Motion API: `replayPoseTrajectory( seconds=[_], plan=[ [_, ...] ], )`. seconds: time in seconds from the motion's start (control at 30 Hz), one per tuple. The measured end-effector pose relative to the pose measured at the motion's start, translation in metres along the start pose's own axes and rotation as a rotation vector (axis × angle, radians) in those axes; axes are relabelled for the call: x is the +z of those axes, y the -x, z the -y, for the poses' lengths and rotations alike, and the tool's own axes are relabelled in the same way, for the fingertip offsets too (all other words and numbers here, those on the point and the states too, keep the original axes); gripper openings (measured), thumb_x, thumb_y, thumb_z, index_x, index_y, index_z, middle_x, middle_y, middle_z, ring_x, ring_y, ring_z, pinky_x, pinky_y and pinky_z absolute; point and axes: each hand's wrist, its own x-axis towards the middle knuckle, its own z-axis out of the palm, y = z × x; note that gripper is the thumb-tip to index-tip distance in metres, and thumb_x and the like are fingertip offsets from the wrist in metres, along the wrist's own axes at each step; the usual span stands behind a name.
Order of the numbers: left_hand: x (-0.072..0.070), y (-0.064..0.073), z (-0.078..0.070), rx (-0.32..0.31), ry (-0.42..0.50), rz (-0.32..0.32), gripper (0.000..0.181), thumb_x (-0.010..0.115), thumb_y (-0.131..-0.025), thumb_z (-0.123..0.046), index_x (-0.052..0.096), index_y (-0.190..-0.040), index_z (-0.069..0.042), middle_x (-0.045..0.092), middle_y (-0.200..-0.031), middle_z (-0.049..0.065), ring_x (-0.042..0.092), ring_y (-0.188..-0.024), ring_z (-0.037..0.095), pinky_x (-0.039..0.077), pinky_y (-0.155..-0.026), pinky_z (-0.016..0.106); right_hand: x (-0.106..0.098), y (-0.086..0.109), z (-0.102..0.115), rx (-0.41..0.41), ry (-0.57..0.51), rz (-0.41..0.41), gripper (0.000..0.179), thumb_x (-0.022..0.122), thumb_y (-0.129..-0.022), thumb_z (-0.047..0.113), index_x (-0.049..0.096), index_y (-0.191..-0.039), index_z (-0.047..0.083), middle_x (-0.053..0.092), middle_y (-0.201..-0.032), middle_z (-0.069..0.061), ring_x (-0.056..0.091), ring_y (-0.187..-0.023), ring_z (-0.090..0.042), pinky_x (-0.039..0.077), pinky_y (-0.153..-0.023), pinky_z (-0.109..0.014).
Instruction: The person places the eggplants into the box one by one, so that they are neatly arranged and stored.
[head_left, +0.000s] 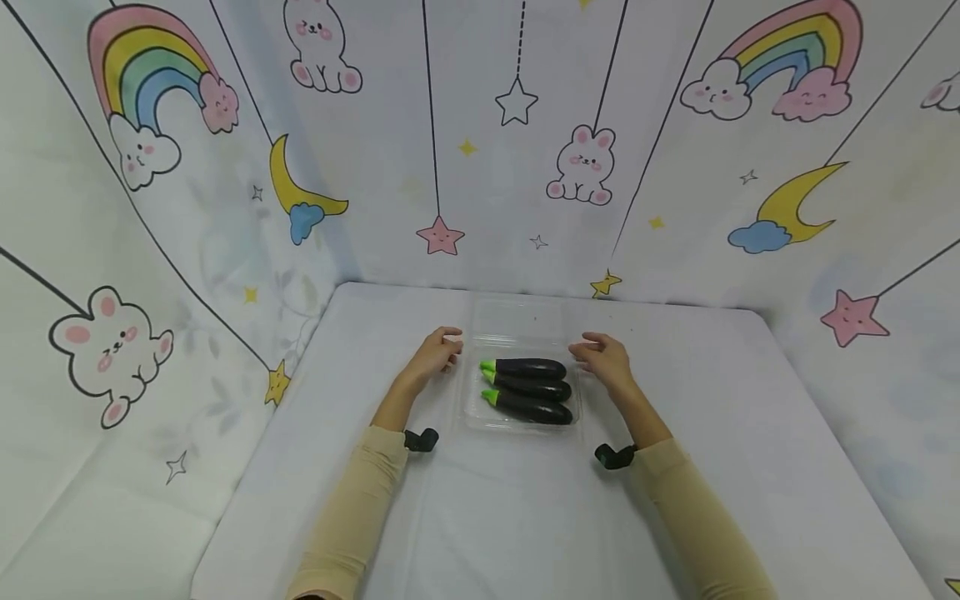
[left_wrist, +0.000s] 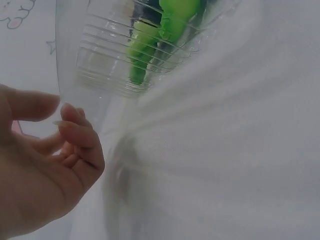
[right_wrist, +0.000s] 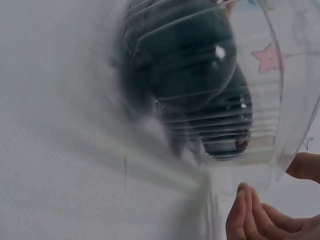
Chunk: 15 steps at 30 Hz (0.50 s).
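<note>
A clear plastic clamshell box (head_left: 517, 429) lies on the white table, its lid (head_left: 517, 321) folded back away from me. Three dark eggplants (head_left: 531, 408) with green stem ends lie side by side in it, stems to the left. My left hand (head_left: 433, 357) is beside the box's left side, fingers loosely bent. In the left wrist view, thumb and fingertips are right at the clear plastic edge (left_wrist: 60, 75). On the other side, my right hand (head_left: 606, 360) has its fingers toward the box, with thumb and fingers apart near the plastic edge in the right wrist view.
A white cloth covers the table (head_left: 510, 517). Behind and beside it hang white sheets (head_left: 517, 183) printed with rainbows, rabbits, moons and stars. Each wrist carries a small black camera mount, one on the left (head_left: 422, 440) and one on the right (head_left: 615, 456).
</note>
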Motion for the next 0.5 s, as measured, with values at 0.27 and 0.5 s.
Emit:
replayPoseTrajectory(
  seconds=[0.27, 0.5],
  plan=[
    [0.005, -0.012, 0.011, -0.020, 0.172, 0.058, 0.055, 0.051, -0.108, -0.011, 0.036, -0.160, -0.005, 0.058, -0.120, 0.015, 0.055, -0.089, 0.018, 0.047, -0.070, 0.026, -0.005, -0.007, -0.012, 0.080, -0.142, 0.115, 0.063, 0.071, -0.101, 0.029, 0.049, -0.154, 0.005, 0.069, -0.133, -0.017, 0.071, -0.107, -0.014, 0.056, -0.081, -0.021],
    [0.009, -0.012, 0.020, 0.002, 0.320, 0.067, 0.052, 0.052, -0.109, -0.009, 0.040, -0.159, -0.009, 0.054, -0.110, 0.010, 0.051, -0.082, 0.015, 0.040, -0.064, 0.024, -0.005, -0.005, -0.017, 0.054, -0.228, 0.151, 0.062, 0.073, -0.100, 0.029, 0.050, -0.154, 0.008, 0.069, -0.132, -0.011, 0.068, -0.110, -0.012, 0.054, -0.088, -0.022]
  ],
)
